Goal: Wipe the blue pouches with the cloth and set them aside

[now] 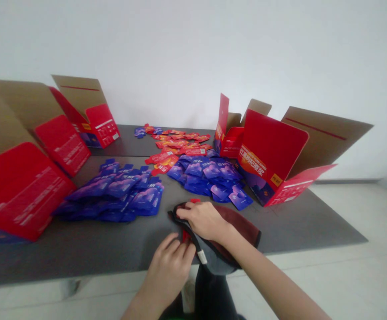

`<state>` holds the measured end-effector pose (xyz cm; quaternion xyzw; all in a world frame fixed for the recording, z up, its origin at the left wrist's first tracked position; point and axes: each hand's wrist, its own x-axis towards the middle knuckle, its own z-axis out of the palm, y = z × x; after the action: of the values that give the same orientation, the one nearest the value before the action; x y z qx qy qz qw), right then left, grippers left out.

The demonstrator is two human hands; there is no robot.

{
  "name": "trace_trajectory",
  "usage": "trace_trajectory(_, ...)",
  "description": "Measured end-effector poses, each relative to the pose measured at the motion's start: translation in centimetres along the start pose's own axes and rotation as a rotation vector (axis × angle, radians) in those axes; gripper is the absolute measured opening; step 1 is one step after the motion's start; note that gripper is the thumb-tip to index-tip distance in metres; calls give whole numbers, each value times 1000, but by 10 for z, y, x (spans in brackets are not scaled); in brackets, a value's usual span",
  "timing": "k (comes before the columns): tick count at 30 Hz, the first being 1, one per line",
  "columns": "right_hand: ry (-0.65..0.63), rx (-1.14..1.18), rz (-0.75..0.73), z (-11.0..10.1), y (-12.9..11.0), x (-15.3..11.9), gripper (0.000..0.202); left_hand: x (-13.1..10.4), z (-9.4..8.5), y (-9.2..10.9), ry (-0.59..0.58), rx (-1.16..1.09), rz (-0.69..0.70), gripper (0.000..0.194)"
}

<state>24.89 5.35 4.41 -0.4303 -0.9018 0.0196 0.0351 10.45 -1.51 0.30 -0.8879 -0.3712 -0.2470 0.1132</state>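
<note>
A dark red and grey fabric pouch [243,226] lies at the table's front edge. My right hand [203,218] rests on top of it, fingers curled over its left end. My left hand [171,262] pinches the pouch's near left edge, where a bit of red packet shows and a small white label hangs. Two piles of blue packets lie beyond, one to the left [120,191] and one in the middle [209,175]. Red packets [176,144] are scattered farther back.
Open red cardboard boxes stand on the grey table [80,240]: a large one at the near left [20,191], another at the back left [93,115], two at the right [273,164]. A white wall is behind; pale floor lies to the right.
</note>
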Motion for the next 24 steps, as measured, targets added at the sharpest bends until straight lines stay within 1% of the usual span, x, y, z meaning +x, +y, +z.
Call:
trace_trajectory(3,29,-13,94,5,14,20,23,4,-2,0,20,-38,-31,23)
trace_trajectory(5,62,-16,153,3,20,27,23,6,-4,0,29,-91,-72,21)
trace_trajectory(7,103,-20,201,-3,23,25,25,8,-7,0,57,-177,-153,18)
trace_trajectory(8,150,-14,235,-7,23,20,27,9,-9,0,86,-235,-214,17)
trace_trajectory(9,238,11,277,-13,24,12,29,10,-11,-1,120,-304,-293,16)
trace_trajectory(10,369,58,324,-19,24,3,30,11,-14,-2,148,-387,-386,16)
trace_trajectory(12,725,210,416,-31,25,-20,28,12,-20,-4,181,-567,-582,18)
trace_trajectory(13,874,283,449,-35,26,-32,26,13,-22,-6,185,-640,-665,18)
trace_trajectory(14,992,350,471,-39,26,-43,24,12,-23,-7,183,-685,-733,18)
trace_trajectory(15,1050,395,480,-40,26,-53,23,11,-24,-9,176,-692,-782,17)
trace_trajectory(16,1066,429,483,-39,27,-61,22,8,-22,-10,169,-660,-812,17)
trace_trajectory(17,1054,457,482,-37,27,-66,21,5,-20,-11,167,-594,-825,19)
trace_trajectory(19,999,499,479,-29,27,-71,21,-5,-12,-12,178,-429,-808,26)
trace_trajectory(22,956,545,483,-13,25,-66,21,-23,-1,-12,224,-274,-708,25)
trace_trajectory(24,936,550,472,-4,23,-59,21,-30,1,-11,187,-233,-616,27)
